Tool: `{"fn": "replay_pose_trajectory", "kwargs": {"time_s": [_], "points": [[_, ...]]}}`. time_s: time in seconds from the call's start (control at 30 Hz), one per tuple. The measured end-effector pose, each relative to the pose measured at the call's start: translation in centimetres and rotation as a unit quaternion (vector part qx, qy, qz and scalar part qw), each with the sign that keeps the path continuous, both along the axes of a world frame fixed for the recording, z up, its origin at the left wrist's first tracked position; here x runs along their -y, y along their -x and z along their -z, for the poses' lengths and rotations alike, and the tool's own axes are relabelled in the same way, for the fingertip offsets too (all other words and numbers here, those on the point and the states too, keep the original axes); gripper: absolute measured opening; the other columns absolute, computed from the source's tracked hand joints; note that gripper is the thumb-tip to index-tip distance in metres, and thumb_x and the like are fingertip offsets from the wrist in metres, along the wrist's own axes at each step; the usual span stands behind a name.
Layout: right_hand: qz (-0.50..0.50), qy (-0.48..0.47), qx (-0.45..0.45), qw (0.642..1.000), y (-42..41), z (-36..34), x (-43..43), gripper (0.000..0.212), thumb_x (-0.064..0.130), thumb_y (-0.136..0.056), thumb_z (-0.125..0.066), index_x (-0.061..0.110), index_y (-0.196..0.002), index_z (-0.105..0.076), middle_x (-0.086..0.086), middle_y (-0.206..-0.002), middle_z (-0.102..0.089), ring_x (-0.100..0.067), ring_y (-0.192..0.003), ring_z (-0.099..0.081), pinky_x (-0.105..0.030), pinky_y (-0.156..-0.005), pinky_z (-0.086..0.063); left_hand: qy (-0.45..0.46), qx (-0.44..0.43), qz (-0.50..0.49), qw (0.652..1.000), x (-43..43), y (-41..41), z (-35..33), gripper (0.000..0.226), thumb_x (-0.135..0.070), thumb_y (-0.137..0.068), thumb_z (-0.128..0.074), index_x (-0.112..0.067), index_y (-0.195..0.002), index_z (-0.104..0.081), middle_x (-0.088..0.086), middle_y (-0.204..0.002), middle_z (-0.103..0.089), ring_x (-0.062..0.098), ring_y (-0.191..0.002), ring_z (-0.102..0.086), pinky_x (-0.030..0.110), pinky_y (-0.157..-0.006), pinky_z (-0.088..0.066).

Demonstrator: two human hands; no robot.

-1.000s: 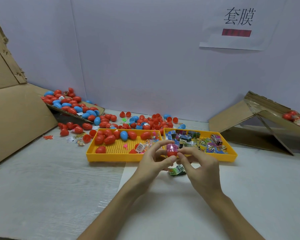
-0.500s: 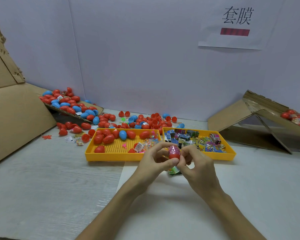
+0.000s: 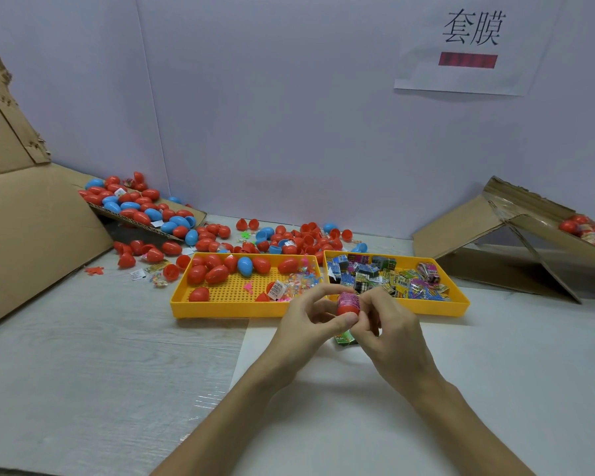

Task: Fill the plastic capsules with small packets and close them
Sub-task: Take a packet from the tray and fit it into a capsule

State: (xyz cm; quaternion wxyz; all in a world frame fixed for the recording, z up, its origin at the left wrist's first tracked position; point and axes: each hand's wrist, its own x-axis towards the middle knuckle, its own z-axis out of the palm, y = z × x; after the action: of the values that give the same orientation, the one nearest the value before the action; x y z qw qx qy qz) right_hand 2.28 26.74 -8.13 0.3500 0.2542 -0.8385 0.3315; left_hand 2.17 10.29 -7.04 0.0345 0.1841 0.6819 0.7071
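As hands point(image 3: 310, 321) point(image 3: 392, 338) pinch one capsule point(image 3: 347, 303), two trays point(image 3: 220, 309) point(image 3: 437, 307) adjoin.

Both forearms extended forward, left hand point(image 3: 306, 321) and right hand point(image 3: 392, 338) touching at centre, fingers point(image 3: 346, 319) curled in a pinch

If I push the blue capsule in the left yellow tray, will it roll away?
The blue capsule is egg-shaped and glossy, so it would probably roll. It looks like hollow plastic, so likely light. The red capsules beside it and the rim of the tray should soon stop it.
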Motion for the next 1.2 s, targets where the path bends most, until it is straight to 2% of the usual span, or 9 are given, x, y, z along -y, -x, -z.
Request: {"fn": "replay_pose_trajectory", "kwargs": {"time_s": [0.1,0.17,0.3,0.37,0.5,0.57,0.77,0.93,1.2], "points": [[-0.019,0.029,-0.007,0.999,-0.2,-0.1,0.4,0.006,0.019,-0.092,-0.053,0.019,-0.086,-0.051,0.009,-0.072,-0.048,-0.01,-0.064,-0.046,-0.017,-0.053,-0.038,-0.019,0.008,-0.021,1.0,0.0,0.3,0.2,0.028,-0.025,-0.089,-0.075,-0.038,-0.114,-0.066,0.0,-0.094,-0.075,0.009,-0.082,-0.068,0.019,-0.07,-0.052],[-0.025,0.07,-0.014,0.997,-0.3,-0.1,1.0,0.012,0.015,-0.092,-0.06,0.024,-0.09,-0.052,0.014,-0.076,-0.053,-0.006,-0.067,-0.052,-0.01,-0.058,-0.039,-0.061,0.036,-0.032,0.997,0.2,0.6,0.1,0.034,-0.023,-0.091,-0.071,-0.032,-0.123,-0.062,0.002,-0.096,-0.075,0.014,-0.086,-0.069,0.025,-0.074,-0.054],[-0.015,0.103,-0.009,0.995,-0.4,-0.6,1.3,0.025,0.021,-0.082,-0.076,0.023,-0.1,-0.058,0.015,-0.092,-0.063,-0.002,-0.084,-0.061,-0.005,-0.072,-0.042,-0.16,0.102,0.025,0.981,0.5,0.7,-0.2,0.047,-0.026,-0.089,-0.068,-0.022,-0.133,-0.052,0.014,-0.116,-0.072,0.02,-0.096,-0.069,0.036,-0.083,-0.054],[0.0,0.103,-0.007,0.995,-0.5,-0.8,1.0,0.024,0.027,-0.081,-0.078,0.02,-0.098,-0.063,0.013,-0.094,-0.064,-0.003,-0.088,-0.061,-0.008,-0.075,-0.043,-0.166,0.106,0.04,0.979,0.4,0.6,-0.1,0.046,-0.028,-0.09,-0.07,-0.02,-0.132,-0.053,0.011,-0.117,-0.071,0.018,-0.094,-0.069,0.038,-0.085,-0.054],[0.024,0.091,-0.013,0.995,-0.5,-1.0,0.8,0.021,0.031,-0.082,-0.077,0.017,-0.095,-0.07,0.013,-0.09,-0.067,-0.006,-0.083,-0.065,-0.043,-0.072,-0.053,-0.146,0.105,0.046,0.983,0.0,0.4,0.0,0.049,-0.034,-0.085,-0.074,-0.022,-0.13,-0.059,0.008,-0.113,-0.069,0.017,-0.096,-0.067,0.037,-0.086,-0.053],[0.018,0.088,-0.02,0.996,-0.5,-0.9,0.9,0.021,0.026,-0.083,-0.076,0.015,-0.101,-0.073,0.012,-0.093,-0.071,-0.008,-0.087,-0.068,-0.048,-0.073,-0.054,-0.15,0.103,0.047,0.982,0.1,0.4,-0.1,0.051,-0.032,-0.085,-0.075,-0.026,-0.132,-0.059,0.012,-0.117,-0.067,0.02,-0.097,-0.065,0.038,-0.088,-0.052],[0.007,0.086,-0.04,0.995,-0.7,-1.1,0.5,0.028,0.023,-0.079,-0.08,0.012,-0.105,-0.075,0.007,-0.101,-0.073,-0.01,-0.098,-0.069,-0.047,-0.079,-0.056,-0.143,0.099,0.056,0.983,0.3,0.3,-0.2,0.041,-0.031,-0.086,-0.075,-0.032,-0.126,-0.065,0.009,-0.112,-0.069,0.019,-0.096,-0.069,0.034,-0.086,-0.055],[0.025,0.078,-0.074,0.994,-0.7,-1.1,0.6,0.027,0.014,-0.074,-0.08,0.007,-0.1,-0.077,0.004,-0.099,-0.073,-0.011,-0.091,-0.07,-0.044,-0.076,-0.06,-0.154,0.101,0.047,0.982,0.1,0.3,-0.2,0.051,-0.04,-0.07,-0.082,-0.031,-0.119,-0.069,0.007,-0.106,-0.072,0.022,-0.095,-0.07,0.031,-0.082,-0.055],[0.035,0.088,-0.079,0.992,-0.7,-1.0,0.6,0.026,0.013,-0.073,-0.081,0.004,-0.098,-0.078,-0.001,-0.095,-0.075,-0.015,-0.087,-0.072,-0.04,-0.075,-0.06,-0.155,0.099,0.04,0.982,0.1,0.4,-0.1,0.049,-0.041,-0.069,-0.083,-0.031,-0.115,-0.071,0.008,-0.106,-0.072,0.022,-0.093,-0.07,0.03,-0.08,-0.055]]}}
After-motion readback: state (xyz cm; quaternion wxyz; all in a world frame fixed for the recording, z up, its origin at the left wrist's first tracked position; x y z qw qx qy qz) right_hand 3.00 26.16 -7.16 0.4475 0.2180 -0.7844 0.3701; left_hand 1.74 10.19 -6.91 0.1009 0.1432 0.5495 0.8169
